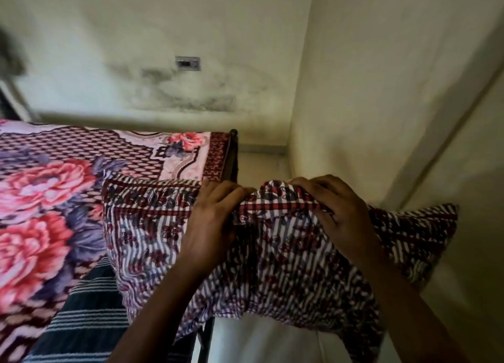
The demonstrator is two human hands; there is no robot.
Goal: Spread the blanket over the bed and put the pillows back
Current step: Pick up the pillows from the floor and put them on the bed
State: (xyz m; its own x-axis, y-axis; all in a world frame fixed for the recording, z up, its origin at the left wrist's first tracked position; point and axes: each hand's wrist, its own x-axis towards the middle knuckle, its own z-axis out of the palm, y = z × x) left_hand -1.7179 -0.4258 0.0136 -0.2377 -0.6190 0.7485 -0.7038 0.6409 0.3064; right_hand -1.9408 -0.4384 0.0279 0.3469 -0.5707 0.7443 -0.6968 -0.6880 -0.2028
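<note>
Left hand (pixel 215 220), right hand (pixel 335 215) pinch striped pillow (pixel 286 267) by its top edge, likely bound for floral blanket (pixel 41 199) left of the grip.

The blanket (pixel 41 199) is soft, fleecy cloth with a faint sheen. The pillow (pixel 286 253) has a thin woven cover, matt and crumpled. The sheet (pixel 87 308) is ribbed matt cloth. The bed frame (pixel 233 155) looks like dark metal. The wall (pixel 163 35) is matt, stained plaster.
</note>
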